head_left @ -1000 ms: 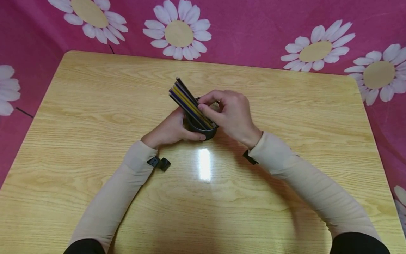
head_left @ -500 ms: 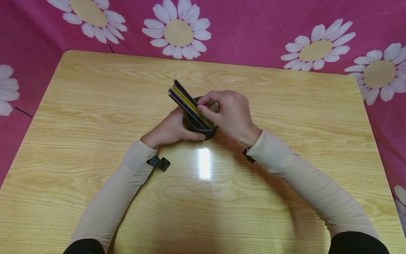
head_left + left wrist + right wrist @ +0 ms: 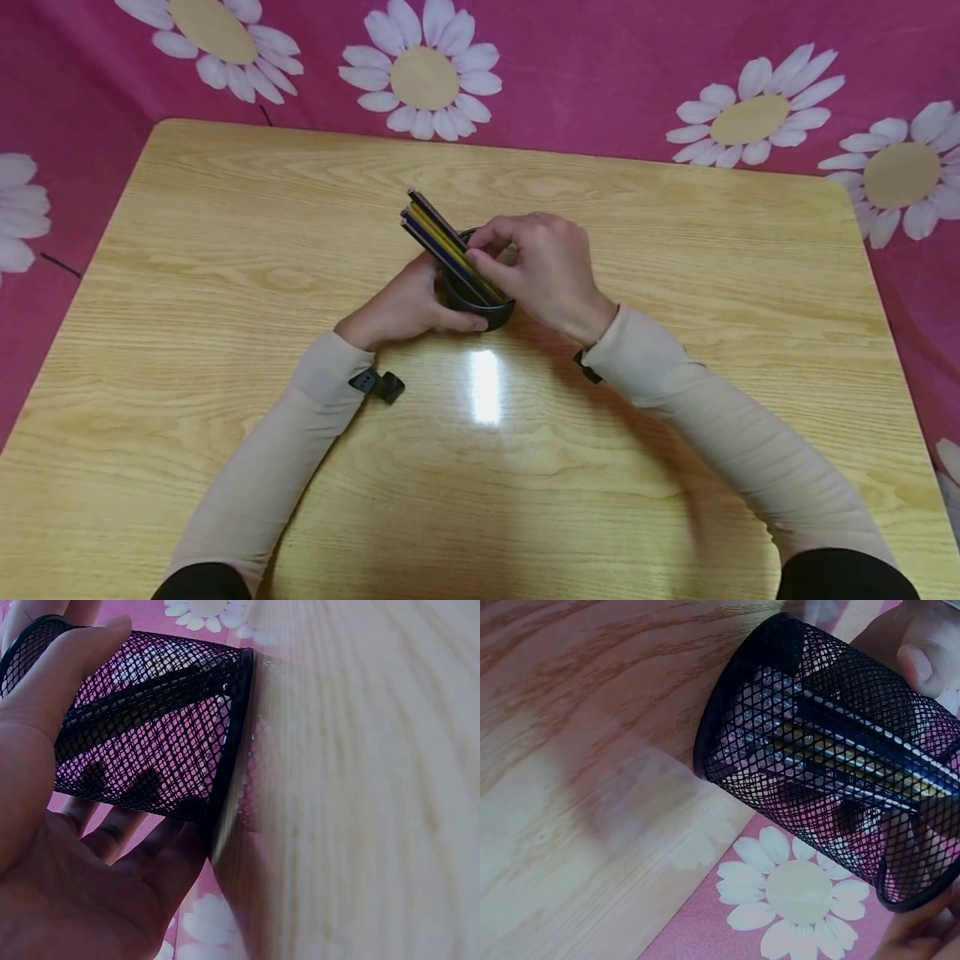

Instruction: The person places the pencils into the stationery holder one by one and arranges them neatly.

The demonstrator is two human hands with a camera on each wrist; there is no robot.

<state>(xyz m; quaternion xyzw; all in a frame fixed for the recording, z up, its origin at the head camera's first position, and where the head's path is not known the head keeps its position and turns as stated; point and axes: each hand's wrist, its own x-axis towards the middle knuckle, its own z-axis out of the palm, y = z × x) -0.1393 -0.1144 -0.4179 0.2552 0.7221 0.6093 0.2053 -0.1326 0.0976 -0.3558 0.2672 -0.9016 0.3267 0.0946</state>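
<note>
A black mesh pencil cup (image 3: 491,317) stands on the table with its base on the wood. My left hand (image 3: 397,308) grips it from the left, thumb along the near side and fingers behind. Several pencils (image 3: 442,242), dark, yellow and purple, lean to the far left in the cup. The thumb and forefinger of my right hand (image 3: 551,271) pinch a dark pencil at the rim. In the right wrist view the pencils show through the mesh (image 3: 832,750). The left wrist view has the palm (image 3: 82,877) curved round the cup. The right fingertips partly hide the rim.
A light wooden table (image 3: 225,217) surrounds the cup on all sides. Beyond its far edge hangs a pink cloth (image 3: 585,75) with white daisies. A bright light reflection lies on the tabletop nearer to me.
The upper ends of the pencils have shifted slightly, the dark one lower and closer to the others. Both hands have stayed nearly still at the cup.
</note>
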